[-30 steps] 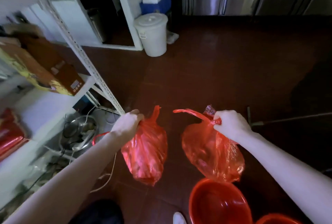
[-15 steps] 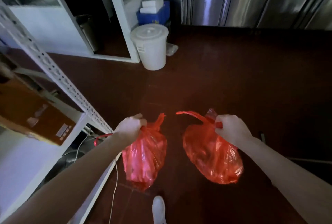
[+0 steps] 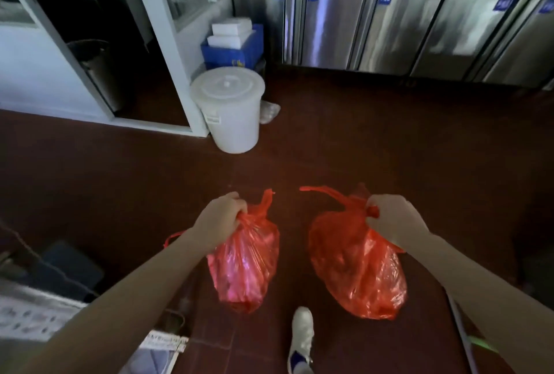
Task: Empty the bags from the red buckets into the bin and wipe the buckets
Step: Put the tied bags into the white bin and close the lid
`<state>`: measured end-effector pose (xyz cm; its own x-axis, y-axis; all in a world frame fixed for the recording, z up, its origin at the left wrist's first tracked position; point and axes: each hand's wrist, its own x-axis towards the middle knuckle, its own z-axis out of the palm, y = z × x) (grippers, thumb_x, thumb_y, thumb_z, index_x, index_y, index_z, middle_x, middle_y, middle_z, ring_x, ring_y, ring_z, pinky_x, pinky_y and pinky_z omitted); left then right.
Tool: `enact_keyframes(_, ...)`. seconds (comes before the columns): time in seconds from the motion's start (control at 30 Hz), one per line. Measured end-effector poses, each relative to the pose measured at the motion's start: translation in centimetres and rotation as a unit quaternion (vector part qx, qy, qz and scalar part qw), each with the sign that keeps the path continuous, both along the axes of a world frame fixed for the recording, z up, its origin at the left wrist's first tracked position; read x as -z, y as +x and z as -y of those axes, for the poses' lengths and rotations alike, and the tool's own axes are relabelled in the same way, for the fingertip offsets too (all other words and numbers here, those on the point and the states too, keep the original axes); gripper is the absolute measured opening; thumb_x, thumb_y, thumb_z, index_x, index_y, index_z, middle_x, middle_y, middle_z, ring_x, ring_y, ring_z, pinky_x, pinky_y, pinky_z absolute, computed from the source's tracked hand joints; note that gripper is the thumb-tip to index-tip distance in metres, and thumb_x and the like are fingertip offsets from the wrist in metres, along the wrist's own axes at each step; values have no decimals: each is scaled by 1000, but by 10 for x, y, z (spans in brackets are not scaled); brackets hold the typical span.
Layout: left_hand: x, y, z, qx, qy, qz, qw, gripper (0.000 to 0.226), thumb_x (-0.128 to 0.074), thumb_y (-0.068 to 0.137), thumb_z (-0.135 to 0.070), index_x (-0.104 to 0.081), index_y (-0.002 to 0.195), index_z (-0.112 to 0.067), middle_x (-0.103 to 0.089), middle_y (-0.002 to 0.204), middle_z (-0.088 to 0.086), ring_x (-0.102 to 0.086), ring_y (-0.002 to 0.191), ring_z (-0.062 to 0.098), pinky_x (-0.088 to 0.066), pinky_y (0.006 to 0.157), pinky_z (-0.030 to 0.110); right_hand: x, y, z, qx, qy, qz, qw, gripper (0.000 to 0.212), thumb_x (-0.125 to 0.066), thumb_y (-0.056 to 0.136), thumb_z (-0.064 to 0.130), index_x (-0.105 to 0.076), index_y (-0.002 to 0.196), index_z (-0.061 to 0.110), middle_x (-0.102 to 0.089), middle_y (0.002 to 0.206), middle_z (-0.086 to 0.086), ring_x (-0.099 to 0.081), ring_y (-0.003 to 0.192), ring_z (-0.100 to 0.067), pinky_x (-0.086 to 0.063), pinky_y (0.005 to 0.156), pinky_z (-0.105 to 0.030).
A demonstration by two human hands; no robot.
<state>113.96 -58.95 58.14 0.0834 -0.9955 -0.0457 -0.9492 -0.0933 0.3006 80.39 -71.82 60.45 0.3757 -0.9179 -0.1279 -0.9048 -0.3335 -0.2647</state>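
Note:
Two full red plastic bags hang over the dark red floor. My left hand (image 3: 221,218) grips the gathered top of the left red bag (image 3: 244,265). My right hand (image 3: 392,219) grips the knotted neck of the right red bag (image 3: 356,271), whose loose handle sticks out to the left. A white lidded bin (image 3: 229,110) stands ahead by the white door frame, its lid closed. No red bucket is in view.
Steel cabinet doors (image 3: 419,29) line the back wall. A blue crate (image 3: 236,50) topped with white foam boxes sits behind the bin. A metal rack corner (image 3: 36,310) is at the lower left. My white shoe (image 3: 301,340) steps forward between the bags.
I have walked forward with both bags; the white bin and steel cabinets are nearer. The red buckets and the shelf with boxes have dropped out of view.

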Motion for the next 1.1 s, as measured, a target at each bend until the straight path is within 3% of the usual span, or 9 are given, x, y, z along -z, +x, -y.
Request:
enact_keyframes(0.37, -11, 134, 284, -12, 23, 15, 1000, 19, -60, 81, -3, -68, 92, -16, -48, 91, -6, -60, 82, 21, -49, 76, 35, -7, 146, 288, -21, 33, 10, 999, 10, -63, 78, 22, -67, 87, 24, -66, 88, 4, -65, 82, -22, -53, 70, -34)
enact_keyframes(0.6, 4, 219, 463, 3, 18, 13, 1000, 19, -60, 80, -3, -70, 94, -13, -56, 96, 2, -61, 86, 24, -49, 79, 37, -1, 236, 460, -13, 26, 25, 999, 12, -64, 77, 21, -68, 89, 23, -66, 88, 1, -64, 82, -24, -52, 70, -34)
enact_keyframes(0.77, 40, 270, 588, 47, 26, 16, 998, 12, -58, 84, -8, -66, 90, -13, -52, 92, -1, -58, 85, 17, -37, 70, 24, 22, 300, 576, 2, 43, 14, 999, 15, -64, 78, 20, -69, 92, 21, -67, 88, 3, -65, 79, -19, -52, 70, -30)
enact_keyframes(0.87, 61, 297, 655, 60, 18, 32, 998, 15, -52, 93, -17, -65, 99, -15, -56, 93, -7, -59, 79, -1, -39, 63, 11, 36, 335, 645, -5, 57, -2, 998, 15, -64, 80, 22, -69, 94, 22, -68, 91, 4, -66, 82, -17, -51, 71, -29)
enact_keyframes(0.9, 66, 304, 676, 56, 22, 20, 998, 17, -52, 93, -17, -66, 102, -13, -59, 100, -5, -59, 82, -1, -43, 68, 10, 41, 345, 665, -6, 61, -2, 998, 15, -64, 80, 23, -69, 94, 22, -68, 92, 4, -66, 83, -17, -51, 72, -30)
enact_keyframes(0.97, 74, 314, 719, 35, 36, -52, 997, 16, -56, 91, -12, -69, 100, -10, -61, 114, 3, -60, 99, 14, -46, 85, 22, 51, 362, 703, -5, 72, 4, 997, 14, -64, 81, 25, -69, 95, 21, -67, 92, 5, -66, 84, -17, -53, 74, -32)
enact_keyframes(1.1, 92, 333, 809, -2, 70, -81, 994, 12, -56, 89, -10, -68, 93, -12, -59, 117, 2, -57, 105, 18, -46, 89, 32, 75, 389, 786, -3, 94, -1, 996, 20, -66, 81, 28, -69, 101, 22, -68, 97, 5, -65, 88, -16, -52, 78, -32)
